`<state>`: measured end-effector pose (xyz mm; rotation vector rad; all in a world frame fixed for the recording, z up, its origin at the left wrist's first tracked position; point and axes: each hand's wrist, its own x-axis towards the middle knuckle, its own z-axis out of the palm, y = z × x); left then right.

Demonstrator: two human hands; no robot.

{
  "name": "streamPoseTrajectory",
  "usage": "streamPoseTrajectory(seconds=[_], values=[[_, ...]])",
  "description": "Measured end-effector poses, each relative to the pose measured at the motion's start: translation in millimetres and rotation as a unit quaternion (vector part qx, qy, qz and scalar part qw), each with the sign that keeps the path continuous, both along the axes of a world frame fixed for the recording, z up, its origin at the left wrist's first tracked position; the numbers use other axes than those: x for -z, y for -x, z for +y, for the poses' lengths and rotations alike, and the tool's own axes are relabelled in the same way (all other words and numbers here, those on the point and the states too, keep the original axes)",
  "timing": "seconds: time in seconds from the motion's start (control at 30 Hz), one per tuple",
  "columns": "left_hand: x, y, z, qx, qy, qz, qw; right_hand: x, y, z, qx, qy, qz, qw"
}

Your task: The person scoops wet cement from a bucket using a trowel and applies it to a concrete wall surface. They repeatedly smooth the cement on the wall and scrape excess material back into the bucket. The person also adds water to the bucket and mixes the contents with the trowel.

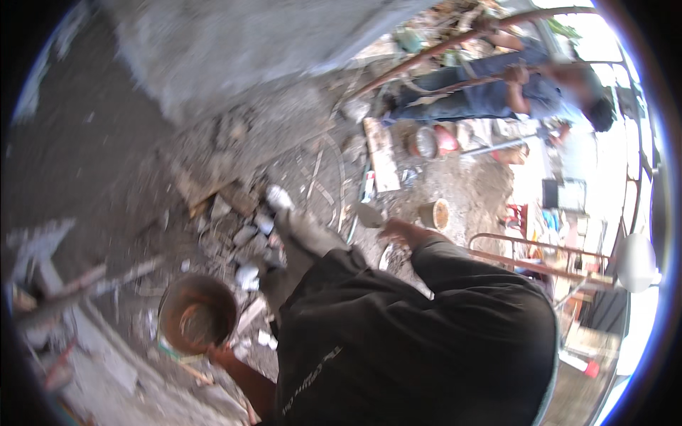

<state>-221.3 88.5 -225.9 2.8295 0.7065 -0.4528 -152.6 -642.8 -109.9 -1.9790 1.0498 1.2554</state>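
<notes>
At the lower left, my left hand [219,355] is closed at the rim of a round brown bucket [226,305], whose inside is stained with mud or mortar. My right hand [403,231] reaches out near the middle with fingers curled. A flat grey blade, like that of a trowel [367,214], juts from it; the handle is hidden in the hand. Just beyond that hand stands a small pale bucket [435,213] with brownish contents.
Broken stones [249,245] lie around my foot [279,197]. A wooden plank [382,156] rests on the dirt. At the upper right a person [490,85] stands with hands by long brown poles [440,48]. A grey concrete wall [234,50] rises at the top. Metal rails [540,266] run at right.
</notes>
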Motion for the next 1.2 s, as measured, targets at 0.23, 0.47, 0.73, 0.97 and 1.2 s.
streamPoseTrajectory(seconds=[0.23, 0.47, 0.73, 0.97, 1.2], values=[[-13.7, -99.6, -40.1, -0.024, -0.067, 0.113, 0.991, 35.4, -106.8, -27.8, -0.168, 0.018, 0.051, 0.984], [2.6, -239.6, -221.5, 0.059, 0.002, 0.136, 0.989, 10.0, -68.0, -131.4, -0.227, 0.037, 0.009, 0.973], [-4.5, -323.0, -263.7, 0.177, 0.057, 0.078, 0.979, -18.7, -25.9, -132.2, -0.084, 0.146, 0.044, 0.985], [22.8, -296.4, -246.9, 0.176, 0.087, 0.116, 0.974, 39.3, -117.2, 28.0, -0.067, 0.065, -0.132, 0.987], [85.9, -269.4, -187.2, -0.121, 0.181, 0.065, 0.974, 28.5, 28.8, 41.3, -0.027, 0.068, -0.048, 0.996]])
